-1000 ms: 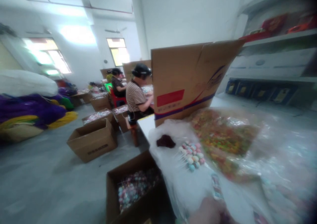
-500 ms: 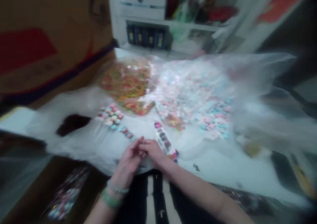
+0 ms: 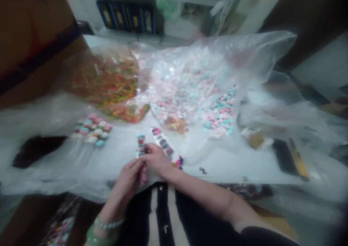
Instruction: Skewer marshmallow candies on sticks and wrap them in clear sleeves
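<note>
My left hand (image 3: 125, 182) and my right hand (image 3: 156, 159) meet over the front edge of a plastic-covered table (image 3: 190, 166), both gripping an upright strip of small candy packets (image 3: 141, 155). Just beyond my right hand lies a longer printed strip of packets (image 3: 164, 146). A bunch of pastel lollipops (image 3: 92, 130) rests to the left. Behind the hands, a clear plastic bag (image 3: 261, 54) holds a heap of pink and blue round candies (image 3: 220, 115), and a mound of orange-green gummy candies (image 3: 108, 83) lies at the far left.
A dark cloth (image 3: 38, 151) lies at the table's left. A black object and a yellow-edged tool (image 3: 297, 159) sit at the right. Below the left edge, a cardboard box of wrapped candies (image 3: 61, 220) stands on the floor. A cardboard sheet (image 3: 32, 28) rises at the left, before shelves with blue boxes (image 3: 125, 17).
The view has swung from the room down onto the table. My hands have moved slightly apart from their clasp and now hold the small strip upright between them.
</note>
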{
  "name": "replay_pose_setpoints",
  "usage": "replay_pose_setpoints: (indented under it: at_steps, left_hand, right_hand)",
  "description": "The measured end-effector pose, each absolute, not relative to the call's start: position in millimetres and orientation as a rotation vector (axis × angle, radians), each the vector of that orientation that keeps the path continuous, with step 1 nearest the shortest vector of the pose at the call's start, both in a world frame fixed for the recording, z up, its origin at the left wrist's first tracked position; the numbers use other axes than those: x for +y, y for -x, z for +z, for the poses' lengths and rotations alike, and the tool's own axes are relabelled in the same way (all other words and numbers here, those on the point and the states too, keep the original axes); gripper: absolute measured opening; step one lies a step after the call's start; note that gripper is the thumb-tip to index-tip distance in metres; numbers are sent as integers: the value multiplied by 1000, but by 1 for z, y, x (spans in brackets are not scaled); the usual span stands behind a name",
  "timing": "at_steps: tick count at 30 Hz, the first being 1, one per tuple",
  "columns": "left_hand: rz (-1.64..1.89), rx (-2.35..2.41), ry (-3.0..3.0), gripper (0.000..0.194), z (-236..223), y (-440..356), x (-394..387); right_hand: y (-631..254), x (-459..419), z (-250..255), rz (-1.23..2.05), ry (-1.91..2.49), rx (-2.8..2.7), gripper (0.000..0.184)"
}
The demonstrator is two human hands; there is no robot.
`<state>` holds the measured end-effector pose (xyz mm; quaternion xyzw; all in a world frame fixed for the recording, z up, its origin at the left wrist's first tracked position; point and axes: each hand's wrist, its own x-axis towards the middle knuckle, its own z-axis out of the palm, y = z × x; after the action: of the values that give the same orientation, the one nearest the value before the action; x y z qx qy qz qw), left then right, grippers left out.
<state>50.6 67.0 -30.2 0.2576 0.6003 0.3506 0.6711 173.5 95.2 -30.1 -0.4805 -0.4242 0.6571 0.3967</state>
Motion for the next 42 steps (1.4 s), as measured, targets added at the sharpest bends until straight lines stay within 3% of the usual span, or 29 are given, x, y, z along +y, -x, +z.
replay_pose_setpoints:
  at_steps: [2,5,11,19,27,32,42]
  left_hand:
    - [833,1457,-543,35,-31,-53,69]
    - [973,1541,-563,31,-31,-52,75]
    - [953,1391,-539,29,-47,-63,93]
    - [898,1447,-486,28,-68,-57,88]
    - [925,1407,-416,28,-65,-57,85]
    - [923,1397,-393,27,-66,-54,86]
    - [852,1276,-381,26,-56,-63,85]
  right_hand:
    - [-179,99,-36,1564,1292,-1103,15]
    - [-199,97,-46,1152,1509,-1512,11]
    - [-231,91,-65,528,1614,-2232,20]
    - [-257,98,-85,441,1656,-2106,18]
    - [-210,95,-77,280,1869,-2203,20]
    - [-206,102,-76,533,1921,-2028,20]
    - [-206,97,-25,1385,1381,-1496,11]
